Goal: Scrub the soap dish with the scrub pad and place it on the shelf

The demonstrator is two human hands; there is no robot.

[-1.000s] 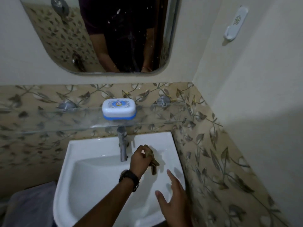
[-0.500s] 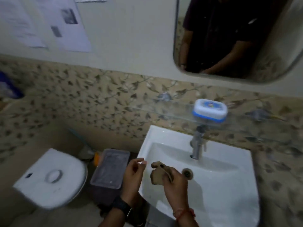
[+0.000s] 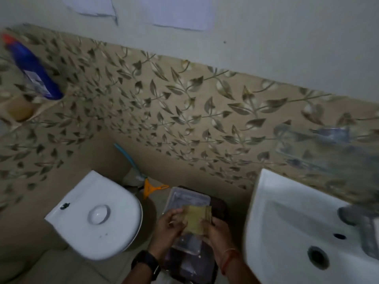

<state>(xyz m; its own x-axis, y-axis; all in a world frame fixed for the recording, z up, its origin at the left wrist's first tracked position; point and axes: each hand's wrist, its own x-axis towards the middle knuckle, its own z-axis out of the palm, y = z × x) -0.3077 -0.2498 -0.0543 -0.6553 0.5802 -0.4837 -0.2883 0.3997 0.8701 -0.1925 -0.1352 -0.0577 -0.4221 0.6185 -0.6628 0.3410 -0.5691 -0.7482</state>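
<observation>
Though blur intrudes, left hand (image 3: 169, 224) and right hand (image 3: 215, 231) grip the scrub pad (image 3: 195, 219) (perhaps folded).

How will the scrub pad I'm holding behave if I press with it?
Probably floppy: the scrub pad looks folded over at one edge where the left hand and right hand pinch it. Likely light, since it looks like a thin sheet.

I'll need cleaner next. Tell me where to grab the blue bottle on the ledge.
Take the blue bottle round its mid-body, just above the label, from the room side: it stands cap up with tiled wall behind, so probably only that side is free.
</observation>
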